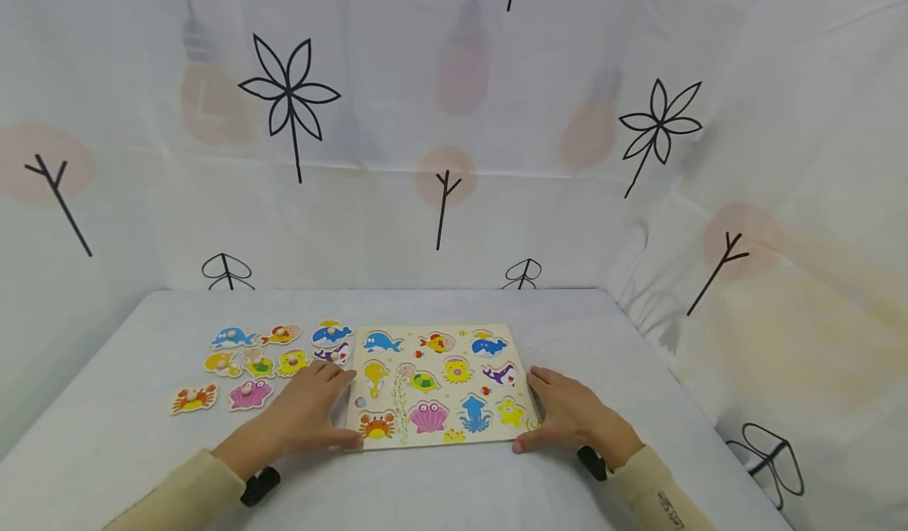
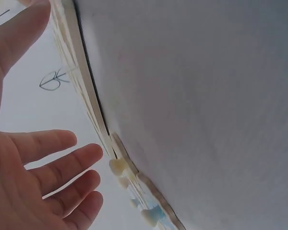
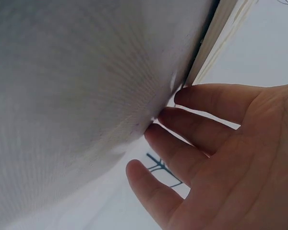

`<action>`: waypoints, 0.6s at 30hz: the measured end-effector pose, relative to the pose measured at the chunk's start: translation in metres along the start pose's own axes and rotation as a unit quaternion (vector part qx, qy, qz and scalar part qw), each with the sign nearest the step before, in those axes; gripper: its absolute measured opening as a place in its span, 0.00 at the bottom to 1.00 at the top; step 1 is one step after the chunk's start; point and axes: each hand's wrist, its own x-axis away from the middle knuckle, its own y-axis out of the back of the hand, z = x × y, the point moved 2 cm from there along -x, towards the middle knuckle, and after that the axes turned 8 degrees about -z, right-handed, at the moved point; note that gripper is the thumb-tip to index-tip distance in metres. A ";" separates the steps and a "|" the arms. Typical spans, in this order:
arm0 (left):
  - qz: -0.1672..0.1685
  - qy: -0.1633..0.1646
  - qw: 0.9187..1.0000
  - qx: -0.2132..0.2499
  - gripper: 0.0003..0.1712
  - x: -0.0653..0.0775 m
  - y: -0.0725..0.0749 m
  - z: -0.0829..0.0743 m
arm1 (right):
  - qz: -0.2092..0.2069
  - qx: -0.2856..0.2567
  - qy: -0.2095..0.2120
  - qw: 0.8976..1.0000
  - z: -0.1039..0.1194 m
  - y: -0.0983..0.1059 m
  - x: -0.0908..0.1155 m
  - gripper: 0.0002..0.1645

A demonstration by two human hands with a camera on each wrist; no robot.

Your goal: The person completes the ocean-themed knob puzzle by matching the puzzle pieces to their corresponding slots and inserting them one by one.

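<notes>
A wooden peg puzzle board (image 1: 454, 389) with sea-animal pictures lies flat on the table. My left hand (image 1: 308, 409) is at its left edge, thumb tip by the crab picture (image 1: 377, 425) at the near corner. In the left wrist view the fingers (image 2: 62, 163) of that hand are spread beside the board's edge (image 2: 89, 79). At the right edge is my right hand (image 1: 571, 409), its thumb by the near right corner. The right wrist view shows its fingers (image 3: 216, 100) extended, fingertips low at the cloth and the board's side (image 3: 213, 40).
Left of the board lie several loose knobbed pieces, among them a blue dolphin (image 1: 232, 337), an orange crab (image 1: 194, 399), a pink shell (image 1: 250, 394) and a whale (image 1: 331, 333). A purple piece (image 1: 332, 353) sits just beyond the left hand. White cloth (image 1: 426, 492) covers the table; patterned curtains (image 1: 383, 224) hang behind.
</notes>
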 end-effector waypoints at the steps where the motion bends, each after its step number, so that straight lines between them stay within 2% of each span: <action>1: 0.000 -0.004 1.000 -0.004 0.57 0.001 0.000 -0.001 | 0.001 -0.001 0.000 1.000 0.000 0.000 0.000 0.76; 11: 0.039 0.005 0.999 0.007 0.54 0.005 -0.004 -0.007 | 0.009 0.002 -0.002 1.000 -0.001 -0.001 0.000 0.76; 18: 0.040 -0.002 0.999 -0.001 0.53 0.001 -0.005 -0.008 | 0.010 -0.001 -0.008 1.000 -0.001 -0.001 -0.001 0.75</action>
